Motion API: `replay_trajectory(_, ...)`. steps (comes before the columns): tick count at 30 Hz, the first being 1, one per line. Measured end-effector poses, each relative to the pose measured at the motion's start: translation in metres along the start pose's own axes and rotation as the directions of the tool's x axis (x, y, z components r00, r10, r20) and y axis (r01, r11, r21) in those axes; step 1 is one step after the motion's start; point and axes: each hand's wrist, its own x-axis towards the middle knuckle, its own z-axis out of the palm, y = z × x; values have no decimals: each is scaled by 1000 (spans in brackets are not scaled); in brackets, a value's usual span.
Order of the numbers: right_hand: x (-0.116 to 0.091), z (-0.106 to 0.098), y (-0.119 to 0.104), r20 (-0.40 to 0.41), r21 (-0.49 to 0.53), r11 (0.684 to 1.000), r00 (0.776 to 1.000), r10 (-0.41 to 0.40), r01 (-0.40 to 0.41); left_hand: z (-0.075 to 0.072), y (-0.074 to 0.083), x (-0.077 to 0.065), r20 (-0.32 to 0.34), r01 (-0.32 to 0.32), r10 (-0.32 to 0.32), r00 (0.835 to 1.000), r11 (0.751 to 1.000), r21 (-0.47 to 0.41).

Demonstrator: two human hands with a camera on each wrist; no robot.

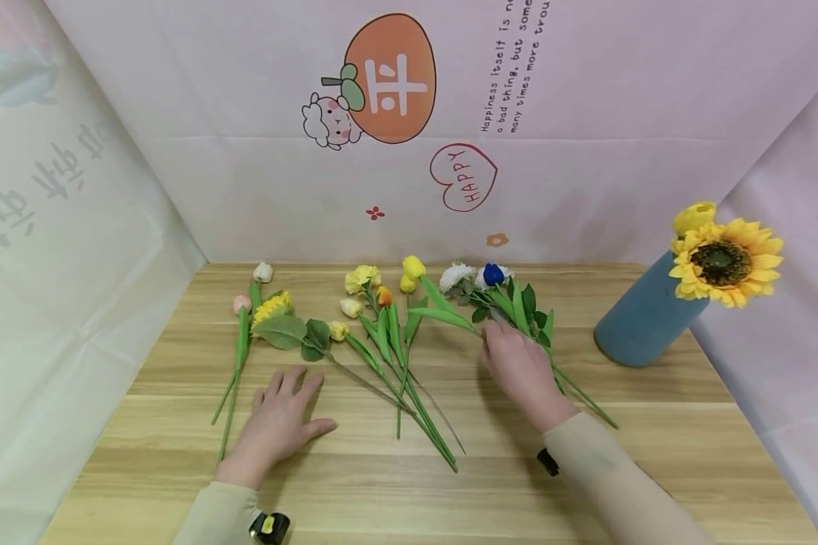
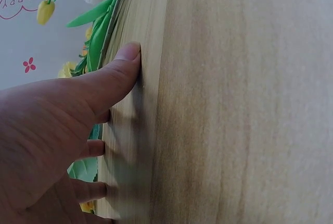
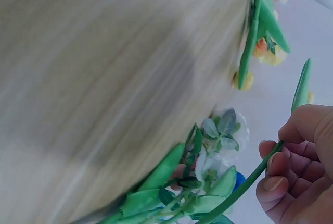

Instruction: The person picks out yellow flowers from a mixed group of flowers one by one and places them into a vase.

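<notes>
My right hand (image 1: 518,367) pinches the green stem of a yellow tulip (image 1: 413,266) between thumb and fingers. In the right wrist view that stem (image 3: 244,185) slants down from the fingers, with a long leaf (image 3: 302,86) above them. The tulip's head (image 2: 46,12) shows in front of the wall in the left wrist view. Below the right hand lie white flowers (image 1: 455,275) and a blue tulip (image 1: 494,274). Fingers spread, my left hand (image 1: 278,424) rests on the wooden table (image 1: 354,499), just below a sunflower (image 1: 273,305) lying there.
A blue vase (image 1: 644,318) at the right bears an upright sunflower (image 1: 720,261) and a yellow bloom (image 1: 694,218). Several yellow and orange flowers (image 1: 385,296) lie mid-table with crossing stems. Pink (image 1: 241,304) and white tulips (image 1: 262,272) lie at the left. A printed cloth (image 1: 279,197) backs the table.
</notes>
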Motion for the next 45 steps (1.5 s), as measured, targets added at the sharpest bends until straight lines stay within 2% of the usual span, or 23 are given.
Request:
replay_trajectory(10,3,-25,3,-82,-88,984,983,-164,156,1,0,1,9,2,-2,1000,1000,-4)
replay_trajectory(16,7,-43,11,-145,-126,977,971,-191,173,1,-1,1,6,0,0,1000,1000,-10)
replay_trajectory(20,11,-52,17,-225,-158,970,949,-220,187,2,-2,1,3,-2,2,1000,1000,-9)
replay_trajectory(23,14,-60,19,-254,-180,963,937,-241,199,2,-2,1,10,2,-2,1000,1000,-11)
replay_trajectory(36,29,-92,48,-365,-190,968,904,-222,162,1,-1,1,17,10,-9,1000,1000,-14)
replay_trajectory(45,31,-104,67,-417,-194,973,888,-194,122,2,-1,0,9,5,-5,1000,1000,-15)
